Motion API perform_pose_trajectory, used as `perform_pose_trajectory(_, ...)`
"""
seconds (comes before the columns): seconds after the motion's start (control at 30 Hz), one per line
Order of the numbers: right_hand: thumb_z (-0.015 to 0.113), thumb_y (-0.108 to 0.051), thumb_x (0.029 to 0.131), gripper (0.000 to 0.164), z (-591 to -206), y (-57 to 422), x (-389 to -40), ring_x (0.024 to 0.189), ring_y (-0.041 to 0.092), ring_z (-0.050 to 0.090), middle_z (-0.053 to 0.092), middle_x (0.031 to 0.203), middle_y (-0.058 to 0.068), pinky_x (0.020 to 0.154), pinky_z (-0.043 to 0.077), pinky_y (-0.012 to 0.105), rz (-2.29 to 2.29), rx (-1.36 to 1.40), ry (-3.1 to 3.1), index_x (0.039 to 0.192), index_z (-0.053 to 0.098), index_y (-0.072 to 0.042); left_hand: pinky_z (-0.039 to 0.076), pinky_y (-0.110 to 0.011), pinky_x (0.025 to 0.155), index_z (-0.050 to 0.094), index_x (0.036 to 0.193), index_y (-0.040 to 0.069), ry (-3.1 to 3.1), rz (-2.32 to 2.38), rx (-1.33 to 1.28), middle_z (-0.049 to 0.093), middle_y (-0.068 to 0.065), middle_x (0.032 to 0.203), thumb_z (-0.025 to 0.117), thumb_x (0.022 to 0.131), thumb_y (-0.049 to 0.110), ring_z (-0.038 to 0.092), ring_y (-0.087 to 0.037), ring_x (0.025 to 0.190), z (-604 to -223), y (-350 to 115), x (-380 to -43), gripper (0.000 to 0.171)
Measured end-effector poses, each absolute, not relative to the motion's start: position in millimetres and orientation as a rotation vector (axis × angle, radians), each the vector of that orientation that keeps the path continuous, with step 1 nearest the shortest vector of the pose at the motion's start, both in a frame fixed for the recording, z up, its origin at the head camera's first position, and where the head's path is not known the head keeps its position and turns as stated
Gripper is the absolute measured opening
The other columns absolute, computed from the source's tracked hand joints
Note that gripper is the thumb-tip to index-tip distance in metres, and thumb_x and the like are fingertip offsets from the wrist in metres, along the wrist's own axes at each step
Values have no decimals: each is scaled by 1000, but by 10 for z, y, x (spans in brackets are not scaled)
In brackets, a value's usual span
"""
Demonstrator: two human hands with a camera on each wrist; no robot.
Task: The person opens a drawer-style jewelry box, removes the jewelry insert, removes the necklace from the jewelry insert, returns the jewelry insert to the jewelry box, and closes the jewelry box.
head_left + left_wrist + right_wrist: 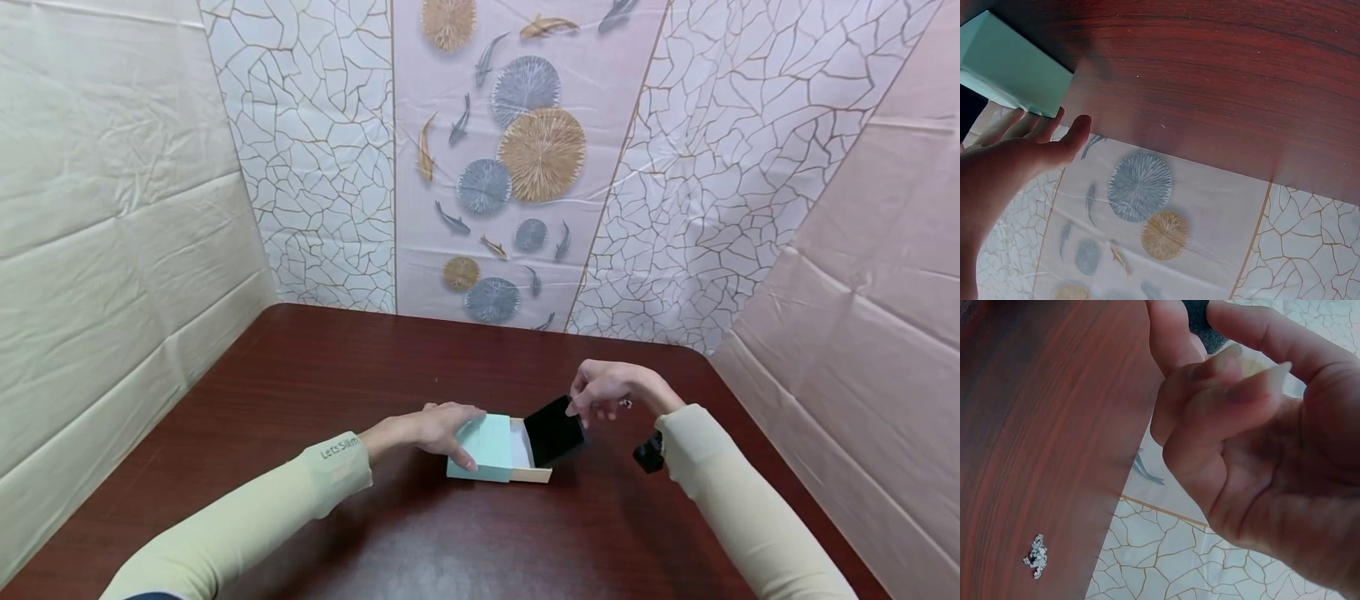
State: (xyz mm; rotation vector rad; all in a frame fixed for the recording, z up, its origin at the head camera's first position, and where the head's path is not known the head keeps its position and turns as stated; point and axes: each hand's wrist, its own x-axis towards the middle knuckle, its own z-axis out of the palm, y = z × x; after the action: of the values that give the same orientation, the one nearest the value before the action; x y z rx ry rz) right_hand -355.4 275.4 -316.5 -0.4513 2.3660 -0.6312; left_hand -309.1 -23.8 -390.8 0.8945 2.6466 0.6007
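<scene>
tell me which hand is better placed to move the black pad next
Right, most likely: the right hand already pinches the tilted black pad, while the left hand holds the green sleeve beside it.

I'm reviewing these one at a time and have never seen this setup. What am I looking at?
There is no robot here, just a person working with two bare hands. The wide picture comes from a camera worn on the head, looking forward and down. The two smaller ones come from cameras worn on the wrists, one per hand, so they look tilted.

On the dark red table lies a mint box with its pale tray partly out. The left hand holds the box. The right hand pinches a black pad, tilted at the tray. A small silvery thing lies on the table near the right hand; I can't tell what it is.
</scene>
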Motion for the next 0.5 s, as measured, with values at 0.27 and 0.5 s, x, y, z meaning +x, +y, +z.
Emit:
perform_pose_trajectory(0.27,65,-13,90,28,-3229,2700,-3514,46,12,49,71,68,12,44,43,23,-694,-410,2352,73,63,8,31,-51,101,42,145,7,2659,589,903,48,-7,147,83,75,33,41,-27,136,-3899,-235,-3086,86)
perform_pose_trajectory(0.5,68,-15,88,26,-3298,2682,-3527,48,14,56,71,72,19,49,52,29,-701,-371,2357,71,63,4,33,-53,101,42,145,7,2663,570,925,49,-7,146,83,74,35,43,-27,135,-3898,-236,-3092,87)
